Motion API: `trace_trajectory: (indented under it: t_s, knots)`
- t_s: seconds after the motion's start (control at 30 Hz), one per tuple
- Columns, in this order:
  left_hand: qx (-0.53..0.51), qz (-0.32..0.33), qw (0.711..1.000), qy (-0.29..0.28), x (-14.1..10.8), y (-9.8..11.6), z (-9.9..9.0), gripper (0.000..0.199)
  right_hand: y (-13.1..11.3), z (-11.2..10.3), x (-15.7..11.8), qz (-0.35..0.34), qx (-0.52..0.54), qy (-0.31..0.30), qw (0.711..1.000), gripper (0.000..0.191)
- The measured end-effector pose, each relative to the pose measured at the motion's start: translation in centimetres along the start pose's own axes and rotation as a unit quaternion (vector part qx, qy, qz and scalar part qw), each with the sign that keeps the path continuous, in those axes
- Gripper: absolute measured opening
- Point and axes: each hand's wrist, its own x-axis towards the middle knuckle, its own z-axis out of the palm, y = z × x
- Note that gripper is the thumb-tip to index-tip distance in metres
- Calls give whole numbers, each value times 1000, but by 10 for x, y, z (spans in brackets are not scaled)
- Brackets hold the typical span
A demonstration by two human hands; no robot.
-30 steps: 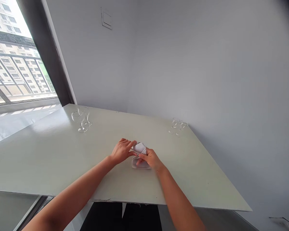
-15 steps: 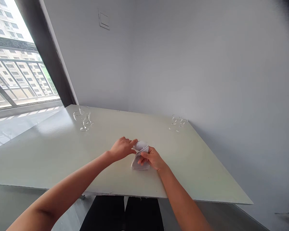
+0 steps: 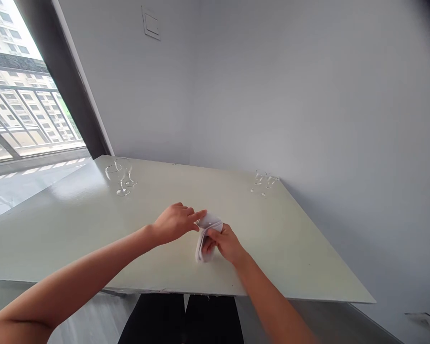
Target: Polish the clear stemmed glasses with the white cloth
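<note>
Gripping a folded white cloth napkin (image 3: 201, 249) on the pale tabletop (image 3: 290, 258), the right hand (image 3: 226, 244) curls its fingers around the napkin's edge. The left hand (image 3: 175, 223) is half open, holding nothing, its index finger extended at the top fold. Two stemmed wine glasses (image 3: 120, 179) stand toward the far left, and two smaller glasses (image 3: 263, 181) stand near the far right corner, beside the wall (image 3: 308, 95).

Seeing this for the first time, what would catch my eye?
The left hand and right hand meet over a folded white napkin on the pale table. Farther back, two wine glasses stand at the far left, two smaller glasses at the far right, and a bright window shows buildings at left.
</note>
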Motion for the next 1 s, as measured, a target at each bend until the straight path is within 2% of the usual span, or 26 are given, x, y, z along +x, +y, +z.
trace_trajectory:
  t_s: [0.03,0.07,0.13,0.17,0.2,0.23,0.3,0.33,0.4,0.47,0.53,0.57,0.63,0.67,0.7,0.73,0.77,0.83,0.87,0.93,1.0]
  knots:
    - [-79,-17,996,-48,0,-2,-7,40,-7,2,-8,-7,-57,-25,998,32]
    - [-167,-29,979,-110,-1,-3,-13,41,-13,3,-16,-13,-109,-51,993,28]
    - [-315,-31,919,-235,-2,-3,-22,41,-22,4,-27,-13,-166,-94,982,23]
    - [-350,-29,897,-267,-3,-1,-24,43,-23,3,-30,-4,-167,-103,981,23]
    - [-349,-32,900,-261,-4,3,-23,43,-23,2,-30,11,-153,-100,983,24]
    - [-312,-35,924,-220,-5,7,-20,43,-20,1,-29,24,-123,-79,989,26]
    - [-162,-21,983,-89,-7,18,-13,40,-14,2,-26,38,-31,-8,999,31]
    - [-78,-1,996,-31,-8,24,-10,41,-12,4,-25,38,17,26,999,34]
    - [39,45,998,23,-11,31,-9,41,-10,10,-28,32,75,49,995,38]
    - [56,58,997,20,-12,32,-16,40,-14,17,-36,26,36,4,999,38]
    - [-19,41,999,-30,-11,27,-29,41,-21,24,-46,2,-85,-39,996,31]
    - [-84,34,993,-80,-10,23,-34,41,-24,26,-50,-19,-154,-44,987,26]
    - [-224,35,951,-208,-7,16,-42,42,-27,27,-54,-65,-252,-32,965,21]
    - [-275,41,924,-262,-6,13,-43,44,-27,27,-54,-73,-266,-29,961,21]
    - [-299,42,908,-291,-5,12,-42,46,-25,26,-52,-65,-255,-29,964,22]
    - [-289,35,915,-281,-5,12,-39,46,-21,25,-49,-43,-219,-25,974,24]
    - [-247,24,939,-239,-6,13,-35,44,-17,24,-46,-16,-164,-13,986,27]
    - [-101,16,989,-108,-10,18,-25,38,-9,24,-38,25,-17,47,998,31]
    - [-22,28,998,-48,-13,21,-20,38,-6,25,-36,33,57,84,994,31]
    - [84,72,994,9,-19,25,-12,39,-1,29,-34,31,163,138,977,29]
    - [100,97,990,18,-23,25,-10,36,-1,35,-38,21,171,141,975,27]
